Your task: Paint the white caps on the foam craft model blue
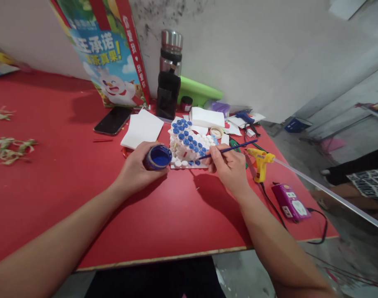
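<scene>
My left hand [136, 167] is wrapped round a small open jar of blue paint [159, 157], tilted toward me on the red table [68, 165]. My right hand [228, 165] pinches a thin blue paintbrush [229, 149], its tip touching a white model [189, 145] made of several small round pieces, many with blue tops. The model sits between my two hands on a white base.
A yellow glue gun [261, 162] and a purple power strip [290, 202] lie right of my right hand. A black phone [113, 120], white sheets [141, 128], a dark bottle [168, 82] and a printed box [111, 62] stand behind. Dried plant strips [9, 149] lie far left.
</scene>
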Demonstrator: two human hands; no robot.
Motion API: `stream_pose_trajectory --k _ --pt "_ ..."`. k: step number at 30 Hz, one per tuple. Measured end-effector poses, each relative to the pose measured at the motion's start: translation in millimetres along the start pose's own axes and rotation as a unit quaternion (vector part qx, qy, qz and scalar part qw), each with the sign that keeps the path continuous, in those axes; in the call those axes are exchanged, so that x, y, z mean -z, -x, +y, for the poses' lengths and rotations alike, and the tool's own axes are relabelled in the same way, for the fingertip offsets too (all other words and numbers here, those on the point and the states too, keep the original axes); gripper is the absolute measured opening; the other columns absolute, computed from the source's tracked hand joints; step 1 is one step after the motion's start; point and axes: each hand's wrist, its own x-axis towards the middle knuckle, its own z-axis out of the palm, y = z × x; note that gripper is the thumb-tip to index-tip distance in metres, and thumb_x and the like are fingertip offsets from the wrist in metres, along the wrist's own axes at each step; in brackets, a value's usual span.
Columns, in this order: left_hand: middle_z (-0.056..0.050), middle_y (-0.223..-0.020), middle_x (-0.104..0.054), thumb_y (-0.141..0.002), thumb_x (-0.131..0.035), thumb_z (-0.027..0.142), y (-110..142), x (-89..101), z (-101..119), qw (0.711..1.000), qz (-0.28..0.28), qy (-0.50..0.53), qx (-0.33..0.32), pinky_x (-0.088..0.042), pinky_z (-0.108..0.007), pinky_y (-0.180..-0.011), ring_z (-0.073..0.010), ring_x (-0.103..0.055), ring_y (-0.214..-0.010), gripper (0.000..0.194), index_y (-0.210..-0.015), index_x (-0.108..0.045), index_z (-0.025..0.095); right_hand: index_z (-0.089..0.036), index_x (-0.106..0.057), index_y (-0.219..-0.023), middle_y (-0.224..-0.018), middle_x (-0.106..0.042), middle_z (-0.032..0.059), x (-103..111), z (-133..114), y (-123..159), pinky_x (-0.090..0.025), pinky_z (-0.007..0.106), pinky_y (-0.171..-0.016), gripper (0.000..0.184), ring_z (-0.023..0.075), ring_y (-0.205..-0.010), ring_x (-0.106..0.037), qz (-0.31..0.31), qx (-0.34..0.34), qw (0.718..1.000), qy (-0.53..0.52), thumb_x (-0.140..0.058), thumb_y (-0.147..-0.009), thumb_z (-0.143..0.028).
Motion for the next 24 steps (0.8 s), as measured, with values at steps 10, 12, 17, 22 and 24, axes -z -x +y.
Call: stream_pose_trajectory --k 10,12,17,22,24 --pt "-0.012 -0.131 -0.076 -0.075 -0.090 0.042 0.1 1.0 -0.5 1.000 -0.008 0.000 0.016 -0.059 -0.057 -0.114 -0.0366 -0.073 -0.122 0.058 -0.126 -0.072 0.022 -0.022 -0.069 -0.087 -0.064 -0.074 -0.0026 4.4 -1.0 -2.8 -0.051 0.023 -0.049 0.031 0.0105 -0.045 -0.066 0.009 0.023 0.999 0.030 -0.064 -0.113 -0.038" --pt "-0.012 -0.131 -0.076 -0.075 -0.090 0.041 -0.2 1.1 0.3 1.000 -0.010 -0.001 0.014 -0.059 -0.058 -0.114 -0.0364 -0.073 -0.123 0.057 -0.126 -0.072 0.023 -0.023 -0.067 -0.084 -0.062 -0.072 -0.0030 5.5 -2.2 -2.8 -0.049 0.023 -0.049 0.033 0.0103 -0.045 -0.065 0.002 0.027 0.998 0.049 -0.063 -0.113 -0.037" --pt "-0.012 -0.131 -0.076 -0.076 -0.090 0.040 -0.4 0.9 1.0 1.000 -0.004 0.001 0.009 -0.059 -0.058 -0.114 -0.0362 -0.074 -0.123 0.055 -0.126 -0.072 0.024 -0.022 -0.067 -0.083 -0.061 -0.071 -0.0034 5.6 -4.1 -2.4 -0.049 0.023 -0.051 0.033 0.0099 -0.045 -0.065 0.008 0.042 0.998 0.052 -0.063 -0.113 -0.034" --pt "-0.012 -0.131 -0.076 -0.075 -0.090 0.042 -0.3 0.2 -0.3 1.000 -0.008 0.002 0.017 -0.060 -0.058 -0.114 -0.0366 -0.074 -0.122 0.058 -0.126 -0.072 0.023 -0.022 -0.069 -0.085 -0.064 -0.072 -0.0019 3.4 -2.2 -2.2 -0.050 0.024 -0.050 0.032 0.0106 -0.048 -0.066 0.009 0.041 0.997 0.066 -0.063 -0.113 -0.037" --pt "-0.013 -0.132 -0.075 -0.075 -0.090 0.042 -0.1 0.1 -0.3 1.000 -0.009 0.006 0.021 -0.059 -0.058 -0.114 -0.0365 -0.073 -0.122 0.058 -0.127 -0.072 0.023 -0.022 -0.069 -0.085 -0.062 -0.071 -0.0019 2.7 -2.3 -1.5 -0.049 0.024 -0.049 0.035 0.0107 -0.047 -0.064 0.002 0.031 0.997 0.068 -0.062 -0.114 -0.040"
